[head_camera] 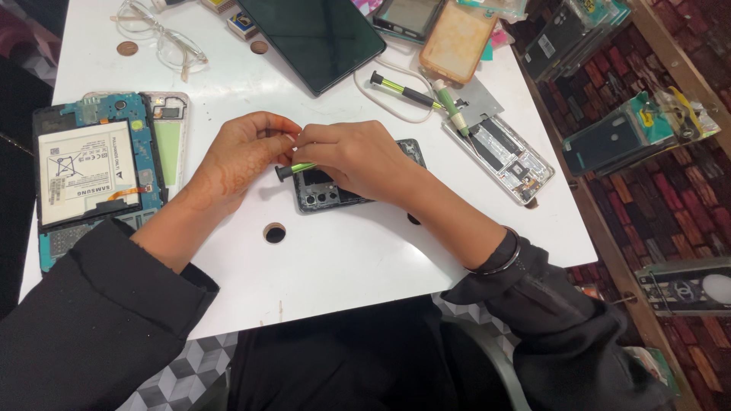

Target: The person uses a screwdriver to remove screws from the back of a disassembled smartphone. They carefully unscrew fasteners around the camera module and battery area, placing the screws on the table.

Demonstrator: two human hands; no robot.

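A dark phone [335, 190] lies camera-side up near the middle of the white table [343, 259], its back off and the inner frame bare. Across its upper left part runs a small screwdriver [298, 169] with a green shaft and black cap, lying nearly level, the cap pointing toward the table's left edge.

The right hand [354, 156] rests over the phone's upper half, knuckles up, wrist bent inward, fingers curled down around the screwdriver's shaft. The left hand [244, 156] comes in from the left with the forearm angled up from the near edge; its fingers are bent and its thumb and forefinger meet the right hand's fingertips above the tool, pinching something too small to make out. The two hands touch there. Both sleeves are black, and a dark bangle [499, 262] sits on the right wrist.

Toward the left edge lies an opened tablet [91, 179] with its white battery showing. Near the far right, a second opened phone [506, 156] lies beside two more green screwdrivers [426, 95]. Clear glasses [164, 38] rest at the far left corner.
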